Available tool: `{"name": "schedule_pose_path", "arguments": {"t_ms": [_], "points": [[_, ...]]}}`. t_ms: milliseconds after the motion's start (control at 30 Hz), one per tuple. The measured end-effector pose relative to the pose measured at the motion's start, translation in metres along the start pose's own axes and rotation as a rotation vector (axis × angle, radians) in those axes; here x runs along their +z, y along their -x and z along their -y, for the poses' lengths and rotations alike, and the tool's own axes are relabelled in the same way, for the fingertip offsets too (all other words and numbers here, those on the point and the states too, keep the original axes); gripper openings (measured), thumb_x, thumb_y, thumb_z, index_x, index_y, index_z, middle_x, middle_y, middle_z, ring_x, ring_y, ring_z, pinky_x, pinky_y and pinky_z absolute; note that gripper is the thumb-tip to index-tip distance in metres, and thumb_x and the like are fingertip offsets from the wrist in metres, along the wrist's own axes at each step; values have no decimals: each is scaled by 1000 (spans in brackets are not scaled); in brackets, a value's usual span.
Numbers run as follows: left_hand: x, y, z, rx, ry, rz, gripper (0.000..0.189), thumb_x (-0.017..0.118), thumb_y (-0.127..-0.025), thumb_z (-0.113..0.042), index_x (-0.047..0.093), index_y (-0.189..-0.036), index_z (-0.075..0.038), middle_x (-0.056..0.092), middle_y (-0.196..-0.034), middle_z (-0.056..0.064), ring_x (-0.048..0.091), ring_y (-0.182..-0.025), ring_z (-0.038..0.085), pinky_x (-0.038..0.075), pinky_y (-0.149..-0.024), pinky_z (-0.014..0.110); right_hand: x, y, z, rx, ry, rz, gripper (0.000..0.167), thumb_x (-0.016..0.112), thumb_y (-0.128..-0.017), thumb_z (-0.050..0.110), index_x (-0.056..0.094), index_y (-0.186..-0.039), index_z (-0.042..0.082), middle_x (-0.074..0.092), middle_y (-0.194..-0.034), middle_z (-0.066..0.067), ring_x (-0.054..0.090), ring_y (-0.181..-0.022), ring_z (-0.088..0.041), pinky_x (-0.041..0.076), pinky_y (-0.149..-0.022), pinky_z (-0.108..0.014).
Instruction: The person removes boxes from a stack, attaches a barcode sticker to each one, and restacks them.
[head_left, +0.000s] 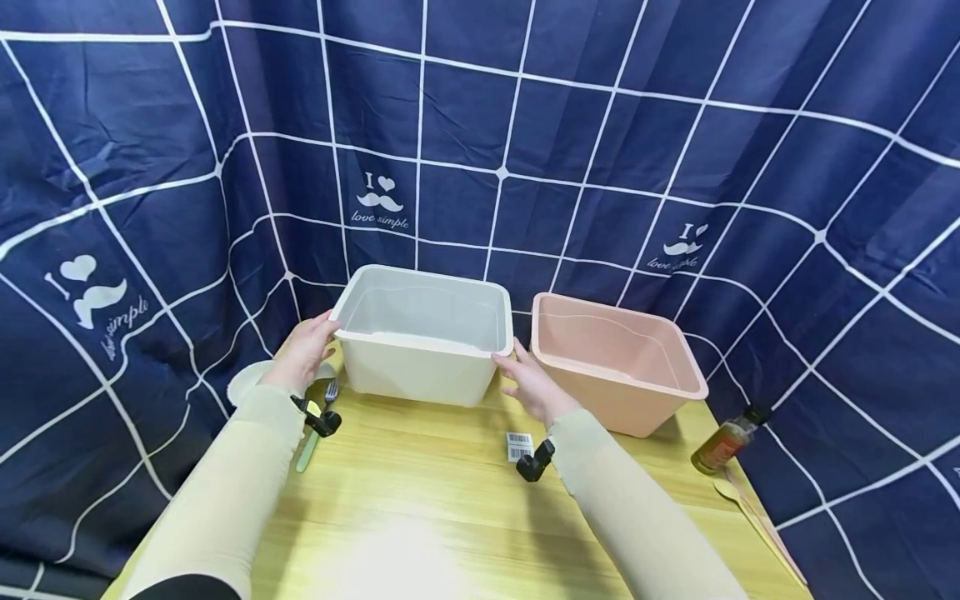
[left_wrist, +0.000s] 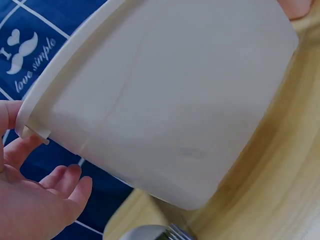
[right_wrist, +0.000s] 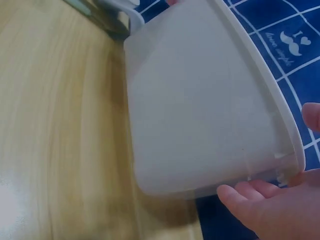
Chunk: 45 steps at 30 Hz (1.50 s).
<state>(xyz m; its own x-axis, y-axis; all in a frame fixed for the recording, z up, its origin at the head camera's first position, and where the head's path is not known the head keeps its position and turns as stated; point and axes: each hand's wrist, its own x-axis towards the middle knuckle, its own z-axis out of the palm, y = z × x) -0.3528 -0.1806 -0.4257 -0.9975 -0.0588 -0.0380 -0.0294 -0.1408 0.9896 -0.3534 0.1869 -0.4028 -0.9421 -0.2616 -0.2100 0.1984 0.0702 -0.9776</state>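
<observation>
White bin at rear of surface, just left of pink bin, blue curtain behind; opening faces up; long axis runs left-right across head view, roughly along curtain, right end slightly lower in view; walls taper toward base; 2 hands on it: left grip pinches rim near front-left corner, right grip holds rim at front-right corner; cannot tell if base touches surface; fork near left grip.
</observation>
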Motion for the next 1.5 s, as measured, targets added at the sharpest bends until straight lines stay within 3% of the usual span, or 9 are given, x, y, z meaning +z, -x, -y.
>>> {"name": "schedule_pose_path", "arguments": {"t_ms": [467,667,767,900,1000,1100,1167,1333,1500], "points": [[11,-3,17,-40,-1,-2,56,39,-104,-14,21,-156,-4,24,-159,18,21,-145,35,16,-114,54,-12,0,-14,-6,37,-2,80,53,-102,25,-2,-160,22,3,-164,-13,16,-144,-42,17,-112,-62],[28,1,12,15,-140,-144,61,47,-101,-12,22,-156,-5,24,-158,21,24,-143,35,20,-115,49,-20,9,-19,-16,143,-28,86,55,-101,27,-8,-158,16,-4,-164,-11,12,-147,-34,23,-112,-57],[40,7,8,217,-288,-332,55,58,-95,-11,43,-148,-2,35,-152,23,29,-140,37,20,-115,44,-22,22,-19,-20,205,-47,88,57,-100,28,-9,-158,13,1,-163,-18,12,-147,-34,23,-113,-54],[63,22,-1,675,-434,-540,27,69,-85,-6,69,-111,4,57,-124,20,47,-120,39,31,-102,48,-28,42,-21,-36,275,-91,84,57,-99,22,-1,-158,6,16,-157,-28,19,-144,-39,25,-112,-53],[90,34,-2,968,-455,-495,12,71,-81,-3,70,-91,5,62,-103,20,55,-101,38,39,-92,46,-38,56,-27,-61,296,-135,76,56,-98,14,9,-156,-1,23,-152,-32,26,-140,-43,29,-110,-54],[124,49,13,1079,-528,-306,8,72,-80,-2,68,-86,2,61,-94,17,59,-89,35,47,-84,44,-53,64,-37,-43,310,-186,66,52,-99,10,17,-152,-8,27,-149,-34,32,-135,-46,34,-107,-54],[148,61,33,989,-577,-151,7,72,-82,-3,69,-89,-1,62,-93,11,60,-88,28,50,-82,40,-63,64,-48,-8,311,-225,61,50,-99,9,21,-149,-11,30,-147,-34,41,-127,-46,38,-104,-54],[198,84,86,423,-631,216,19,63,-93,-11,68,-109,-3,64,-97,1,59,-84,15,53,-75,30,-79,60,-88,90,240,-275,54,49,-99,6,29,-144,-15,43,-136,-34,55,-98,-31,46,-95,-49],[230,78,132,10,-425,299,41,57,-88,4,54,-127,15,64,-107,21,65,-79,25,56,-68,33,-74,56,-120,144,106,-303,53,50,-94,-2,31,-140,-20,53,-123,-32,60,-85,-22,55,-80,-36]]}}
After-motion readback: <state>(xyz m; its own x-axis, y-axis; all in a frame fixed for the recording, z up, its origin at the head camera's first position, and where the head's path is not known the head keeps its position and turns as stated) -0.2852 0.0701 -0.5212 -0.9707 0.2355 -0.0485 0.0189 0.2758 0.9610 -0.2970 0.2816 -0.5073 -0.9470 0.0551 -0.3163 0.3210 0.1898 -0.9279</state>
